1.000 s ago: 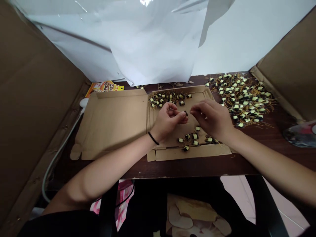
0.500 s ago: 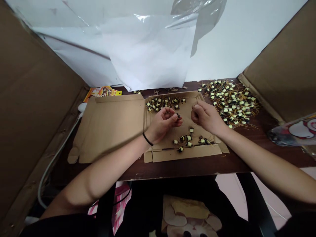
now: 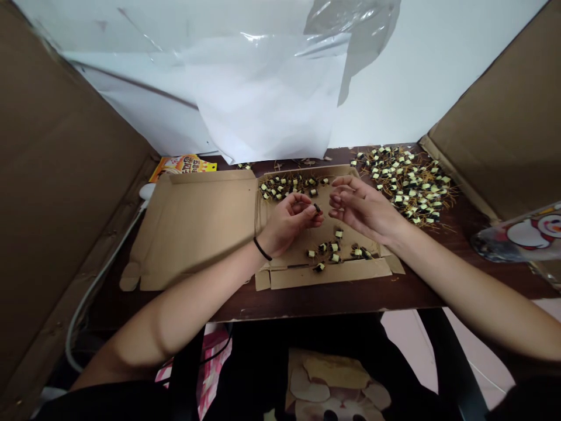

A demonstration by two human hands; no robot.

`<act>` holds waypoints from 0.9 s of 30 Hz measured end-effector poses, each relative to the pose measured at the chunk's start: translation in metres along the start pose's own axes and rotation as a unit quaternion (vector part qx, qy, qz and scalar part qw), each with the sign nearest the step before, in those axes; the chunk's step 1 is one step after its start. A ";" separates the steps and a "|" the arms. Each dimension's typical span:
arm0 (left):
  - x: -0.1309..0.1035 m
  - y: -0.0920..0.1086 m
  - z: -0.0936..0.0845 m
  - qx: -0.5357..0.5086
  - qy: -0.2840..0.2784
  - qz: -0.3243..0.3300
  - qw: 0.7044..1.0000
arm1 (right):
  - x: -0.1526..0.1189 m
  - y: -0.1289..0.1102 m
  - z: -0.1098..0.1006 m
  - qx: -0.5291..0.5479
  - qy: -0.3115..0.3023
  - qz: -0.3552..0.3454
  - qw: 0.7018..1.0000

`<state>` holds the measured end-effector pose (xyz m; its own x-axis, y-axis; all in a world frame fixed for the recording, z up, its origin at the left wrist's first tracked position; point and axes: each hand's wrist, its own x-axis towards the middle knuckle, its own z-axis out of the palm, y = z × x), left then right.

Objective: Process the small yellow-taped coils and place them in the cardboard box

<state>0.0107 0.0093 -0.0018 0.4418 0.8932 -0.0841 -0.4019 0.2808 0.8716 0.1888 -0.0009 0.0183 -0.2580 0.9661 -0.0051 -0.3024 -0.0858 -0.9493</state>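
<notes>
Over the flattened cardboard box, my left hand (image 3: 291, 225) pinches a small dark coil (image 3: 317, 209) between thumb and fingertips. Most of this coil is hidden by the fingers. Just to its right, my right hand (image 3: 366, 210) has its fingers apart and nothing visible in them. Below both hands lie several loose coils (image 3: 335, 248), black with pale yellow wrapping and thin wire leads. Behind my left hand, a cluster of similar coils (image 3: 284, 186) sits along the box's back edge.
A large heap of coils (image 3: 407, 184) with copper-coloured leads covers the table's back right. The open box flap (image 3: 201, 228) spreads to the left, near an orange packet (image 3: 182, 165) and a white cable (image 3: 103, 280). A printed clear bottle (image 3: 517, 237) lies at right; cardboard walls (image 3: 517, 105) enclose the sides.
My right hand has opened from a closed pinch and come slightly left, nearer my left hand. My left hand stays in place, still pinching the coil.
</notes>
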 end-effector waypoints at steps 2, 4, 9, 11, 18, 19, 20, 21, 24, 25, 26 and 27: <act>-0.001 -0.001 0.000 0.021 -0.006 0.010 1.000 | 0.000 -0.001 0.001 0.010 0.000 0.002 1.000; -0.001 -0.003 0.000 0.056 -0.015 0.019 0.998 | 0.000 -0.001 0.003 0.008 0.005 -0.002 1.000; -0.002 -0.002 0.000 0.163 -0.012 0.050 0.985 | 0.001 -0.002 0.004 -0.018 0.018 -0.018 1.000; -0.003 -0.001 0.000 0.281 0.009 0.091 0.955 | 0.000 -0.002 0.004 -0.016 0.017 -0.020 1.000; -0.005 0.000 -0.001 0.547 0.024 0.226 0.806 | -0.003 -0.001 0.008 0.020 -0.007 -0.004 1.000; -0.006 0.002 0.000 0.533 0.041 0.246 0.808 | -0.003 0.000 0.009 0.024 -0.007 -0.001 1.000; -0.007 0.004 0.002 0.511 0.062 0.265 0.815 | -0.003 0.001 0.011 0.025 -0.006 0.001 1.000; -0.008 0.006 0.004 0.485 0.082 0.281 0.824 | -0.003 0.003 0.012 0.026 -0.006 0.001 1.000; -0.012 0.010 0.011 0.413 0.110 0.315 0.848 | -0.002 0.009 0.016 0.017 -0.006 -0.002 1.000; -0.013 0.011 0.013 0.396 0.112 0.318 0.854 | -0.002 0.011 0.018 0.011 -0.005 -0.003 1.000; -0.014 0.010 0.015 0.383 0.111 0.315 0.861 | -0.002 0.013 0.019 0.005 -0.001 -0.005 1.000; -0.015 0.009 0.017 0.373 0.109 0.309 0.868 | -0.002 0.015 0.020 -0.004 0.004 -0.006 1.000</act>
<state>0.0144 -0.0073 0.0160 0.1321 0.8600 0.4929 0.1591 -0.5092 0.8458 0.1665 -0.0090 0.0101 -0.2467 0.9691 0.0042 -0.2988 -0.0719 -0.9516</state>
